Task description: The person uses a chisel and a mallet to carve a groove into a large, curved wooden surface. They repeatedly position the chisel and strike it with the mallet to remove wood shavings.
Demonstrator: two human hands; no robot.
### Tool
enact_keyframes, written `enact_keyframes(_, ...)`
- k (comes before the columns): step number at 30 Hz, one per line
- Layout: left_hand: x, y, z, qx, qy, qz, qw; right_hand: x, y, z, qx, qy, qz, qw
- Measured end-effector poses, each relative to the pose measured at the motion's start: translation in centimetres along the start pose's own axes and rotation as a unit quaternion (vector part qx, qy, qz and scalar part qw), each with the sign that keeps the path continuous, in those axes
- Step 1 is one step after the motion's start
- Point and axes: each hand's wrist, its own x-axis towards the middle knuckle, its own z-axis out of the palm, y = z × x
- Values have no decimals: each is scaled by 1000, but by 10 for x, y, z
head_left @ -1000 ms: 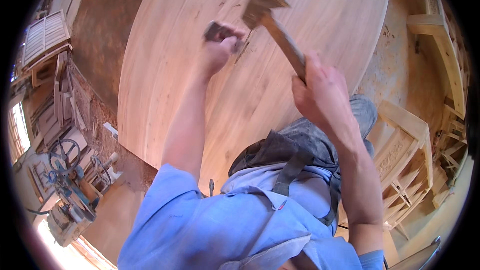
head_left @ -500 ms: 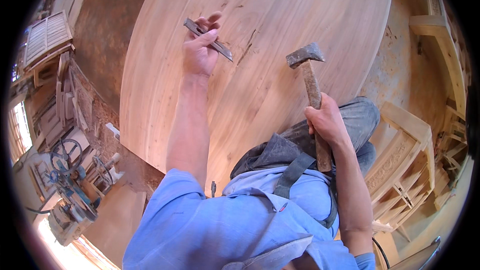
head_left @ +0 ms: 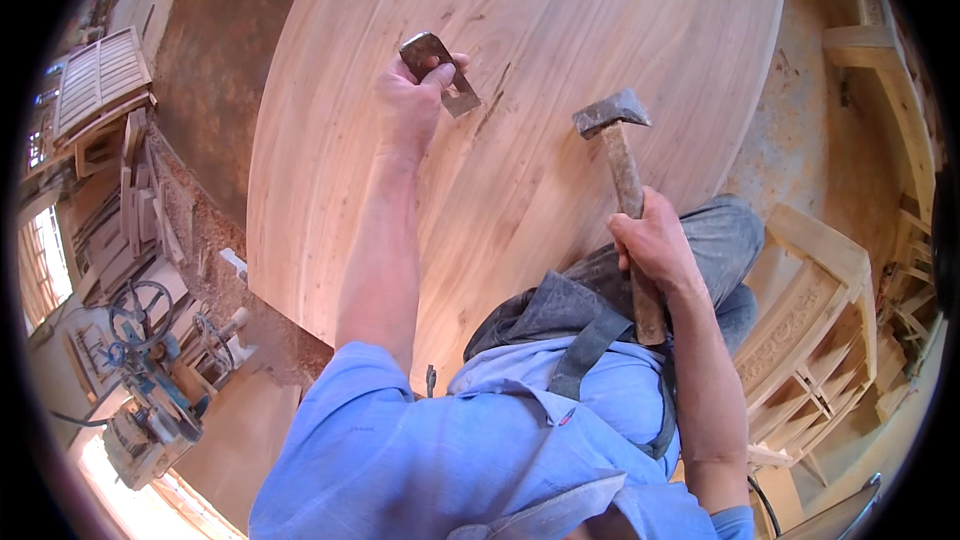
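Over the pale wooden panel (head_left: 520, 180), my left hand (head_left: 410, 105) is closed round a plane blade (head_left: 462, 98), a flat dark metal piece with a slot in it. Its broad face shows, and its lower end points at a dark crack (head_left: 492, 98) in the panel's surface. My right hand (head_left: 652, 240) grips the wooden handle of a hammer (head_left: 624, 165). The hammer's worn grey metal head is uppermost, held above the panel and apart from the blade. The handle's lower end comes close to my lap.
A carved wooden furniture frame (head_left: 800, 340) stands at my right, close to my knee (head_left: 735, 230). Wooden frame parts (head_left: 880, 60) are farther up on that side. On the left, a machine with handwheels (head_left: 150, 370) stands beside sawdust and stacked boards (head_left: 140, 210).
My left hand has turned the plane blade from nearly edge-on to show its slotted face, shifting slightly right. The right hand and hammer have hardly moved.
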Motion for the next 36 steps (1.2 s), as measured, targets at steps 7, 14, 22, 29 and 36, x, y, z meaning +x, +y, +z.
enact_keyframes(7, -6, 23, 19, 29, -7, 17, 999, 0, 1, -1, -11, 6, 4, 1000)
enact_keyframes(14, -6, 12, 31, 36, -24, 33, 999, 0, 2, -1, -20, 7, -4, 1000)
enact_keyframes(22, -8, 22, 40, 102, -27, 12, 994, 1, 3, -2, -19, 4, 3, 1000)
enact_keyframes(29, -11, 17, 46, 117, -21, 39, 992, 2, 4, -2, -23, 4, -9, 1000)
enact_keyframes(36, -21, 5, 36, 153, -46, 48, 986, -4, 2, -1, -78, 32, -32, 996)
